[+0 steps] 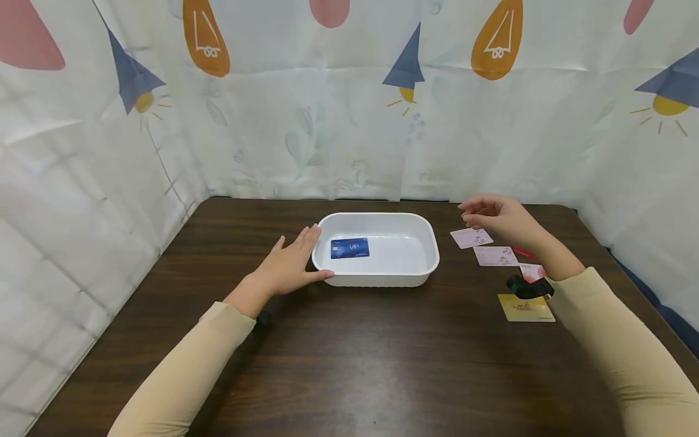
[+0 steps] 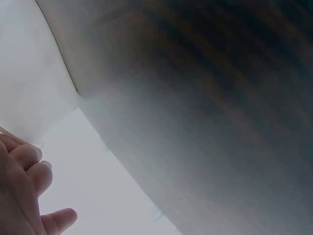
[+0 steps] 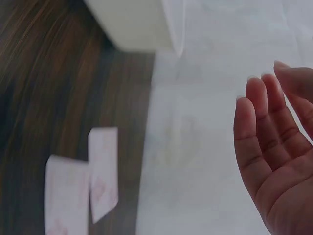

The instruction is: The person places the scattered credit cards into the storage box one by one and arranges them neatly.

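My left hand (image 1: 289, 264) rests against the left end of a white plastic tray (image 1: 377, 280), its fingers extended along the rim and the thumb at the near corner. Inside the tray lies a blue card marked VIP (image 1: 350, 247). Above the cards on the right hovers my right hand (image 1: 505, 220), fingers loosely bent, with nothing between them in the right wrist view. Below it are a pale pink card (image 1: 471, 238), a second pale pink card (image 1: 496, 256) and a pink card with red (image 1: 531, 271), partly hidden by the wrist. A gold card (image 1: 525, 308) lies nearer, partly under the sleeve.
Everything sits on a dark wooden table (image 1: 349, 352). A red edge (image 1: 522, 251) shows beside the right forearm, mostly hidden. Printed white curtains (image 1: 349, 133) hang along the back and both sides of the table.
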Demonstrator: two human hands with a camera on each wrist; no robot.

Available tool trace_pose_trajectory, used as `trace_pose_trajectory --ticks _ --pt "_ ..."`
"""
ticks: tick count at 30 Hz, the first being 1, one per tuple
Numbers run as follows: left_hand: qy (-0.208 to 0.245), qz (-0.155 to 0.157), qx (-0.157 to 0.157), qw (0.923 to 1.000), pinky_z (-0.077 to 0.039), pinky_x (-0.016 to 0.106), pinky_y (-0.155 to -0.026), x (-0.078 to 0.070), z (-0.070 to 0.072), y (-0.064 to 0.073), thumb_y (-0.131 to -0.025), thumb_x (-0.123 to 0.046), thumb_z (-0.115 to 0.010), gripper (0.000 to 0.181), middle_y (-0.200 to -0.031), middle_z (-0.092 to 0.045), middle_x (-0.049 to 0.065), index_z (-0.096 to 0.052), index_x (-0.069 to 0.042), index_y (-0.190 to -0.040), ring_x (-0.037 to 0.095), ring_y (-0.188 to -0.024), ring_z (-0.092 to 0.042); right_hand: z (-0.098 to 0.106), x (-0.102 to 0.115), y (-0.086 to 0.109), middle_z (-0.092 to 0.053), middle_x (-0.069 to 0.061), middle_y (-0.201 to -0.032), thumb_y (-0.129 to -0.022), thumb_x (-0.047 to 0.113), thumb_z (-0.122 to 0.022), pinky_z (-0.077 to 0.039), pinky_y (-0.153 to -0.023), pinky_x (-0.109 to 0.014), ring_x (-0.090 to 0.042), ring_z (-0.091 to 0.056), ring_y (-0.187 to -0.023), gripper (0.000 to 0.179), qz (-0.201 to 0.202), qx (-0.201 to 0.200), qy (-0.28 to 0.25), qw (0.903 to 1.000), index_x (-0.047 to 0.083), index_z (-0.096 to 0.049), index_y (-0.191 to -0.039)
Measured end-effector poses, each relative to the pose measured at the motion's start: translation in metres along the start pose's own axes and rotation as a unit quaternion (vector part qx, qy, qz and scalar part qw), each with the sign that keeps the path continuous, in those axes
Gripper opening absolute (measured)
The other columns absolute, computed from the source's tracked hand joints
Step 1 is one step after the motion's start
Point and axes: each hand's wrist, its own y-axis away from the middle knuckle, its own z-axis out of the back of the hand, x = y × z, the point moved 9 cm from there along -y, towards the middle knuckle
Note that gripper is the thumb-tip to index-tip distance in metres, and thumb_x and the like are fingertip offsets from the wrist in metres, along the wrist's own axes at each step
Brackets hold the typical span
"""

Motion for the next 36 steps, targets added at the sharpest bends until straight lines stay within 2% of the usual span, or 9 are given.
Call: trace_pose_trajectory --ticks 4,9,16,24,29,33,36 --pt "-0.004 0.001 0.001 1.0 -0.009 0.058 -0.106 0.001 -0.001 0.0 -0.073 -0.084 -0.033 0.111 -0.155 -0.006 0.003 0.0 -0.011 -0.15 0.018 -0.14 -0.008 0.011 -0.016 0.009 -0.06 -0.01 -0.105 -0.09 0.031 -0.062 -0.05 -0.07 -0.028 -0.02 -0.06 -0.086 0.035 -0.018 -0.01 0.02 0.9996 0.011 -0.06 -0.119" --pt "-0.002 0.004 0.0 1.0 -0.009 0.057 -0.107 0.0 0.0 -0.001 -0.072 -0.085 -0.033 0.112 -0.155 -0.006 0.003 -0.001 -0.011 -0.15 0.017 -0.14 -0.008 0.018 -0.038 0.018 -0.059 -0.012 -0.105 -0.09 0.03 -0.063 -0.051 -0.072 -0.029 -0.017 -0.061 -0.086 0.038 -0.041 0.001 0.033 0.9986 0.009 -0.059 -0.121" --pt "-0.002 0.004 0.002 1.0 -0.008 0.058 -0.107 0.0 0.001 -0.001 -0.072 -0.085 -0.033 0.113 -0.155 -0.006 0.004 -0.001 -0.011 -0.15 0.018 -0.14 -0.008 0.026 -0.062 0.026 -0.058 -0.02 -0.108 -0.091 0.028 -0.061 -0.052 -0.074 -0.03 -0.025 -0.06 -0.091 0.041 -0.059 0.029 0.059 0.9961 0.001 -0.056 -0.122" --pt "-0.003 0.007 0.001 1.0 -0.008 0.057 -0.107 0.002 0.001 -0.001 -0.072 -0.085 -0.033 0.112 -0.155 -0.007 0.003 -0.002 -0.011 -0.15 0.017 -0.14 -0.008 0.031 -0.086 0.031 -0.058 -0.018 -0.103 -0.09 0.032 -0.062 -0.052 -0.074 -0.036 -0.036 -0.056 -0.091 0.046 -0.08 0.029 0.077 0.9934 -0.001 -0.055 -0.122" --pt "-0.006 0.003 0.002 1.0 -0.009 0.058 -0.106 0.001 0.001 -0.001 -0.072 -0.085 -0.031 0.112 -0.155 -0.007 0.004 -0.002 -0.01 -0.15 0.018 -0.14 -0.008 0.033 -0.106 0.032 -0.058 -0.016 -0.099 -0.09 0.032 -0.062 -0.05 -0.069 -0.033 -0.03 -0.056 -0.086 0.044 -0.1 0.039 0.091 0.99 0.0 -0.056 -0.12" --pt "-0.004 0.003 0.002 1.0 -0.009 0.057 -0.107 0.0 0.001 -0.001 -0.072 -0.086 -0.03 0.112 -0.155 -0.006 0.003 -0.002 -0.01 -0.15 0.017 -0.14 -0.007 0.033 -0.119 0.034 -0.057 -0.014 -0.093 -0.091 0.023 -0.062 -0.049 -0.065 -0.029 -0.023 -0.054 -0.078 0.039 -0.114 0.051 0.091 0.988 -0.003 -0.056 -0.118" --pt "-0.001 0.003 0.004 1.0 -0.008 0.057 -0.107 0.0 0.001 -0.001 -0.072 -0.085 -0.031 0.112 -0.155 -0.006 0.004 -0.002 -0.01 -0.15 0.017 -0.14 -0.007 0.032 -0.127 0.036 -0.053 -0.011 -0.086 -0.088 0.019 -0.065 -0.048 -0.061 -0.028 -0.02 -0.051 -0.073 0.04 -0.125 0.064 0.093 0.9857 -0.006 -0.055 -0.118"
